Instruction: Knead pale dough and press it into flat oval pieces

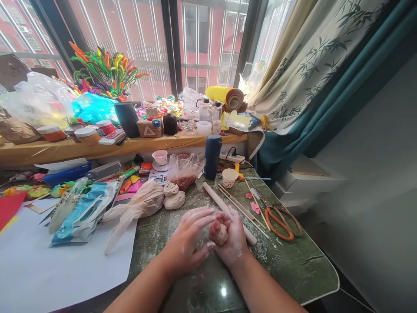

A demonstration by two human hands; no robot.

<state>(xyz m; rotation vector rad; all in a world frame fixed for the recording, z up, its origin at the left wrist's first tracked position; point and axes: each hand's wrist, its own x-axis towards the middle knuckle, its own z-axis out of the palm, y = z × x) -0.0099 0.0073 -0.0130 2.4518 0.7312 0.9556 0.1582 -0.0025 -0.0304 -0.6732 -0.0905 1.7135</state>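
Observation:
A small ball of pale dough [221, 234] with a reddish patch rests in my right hand [235, 241], whose fingers curl around it. My left hand [187, 237] is beside it on the left, its fingers stretched out and dusted with white powder, the thumb close to the ball. Behind my right hand lies a pale wooden rolling pin [213, 198], partly covered by the fingers. Two lumps of dough [174, 200] sit beyond my left hand, against a crumpled plastic bag [148, 200]. A clear bag of reddish-brown filling [184, 176] stands behind them.
A dark bottle [213, 157] and a paper cup [230, 177] stand at the back. Orange-handled scissors [280, 228] and thin sticks [241, 208] lie right. A scale [159, 177] carries another cup [160, 157]. White paper [81, 269] and a blue packet [84, 213] lie left.

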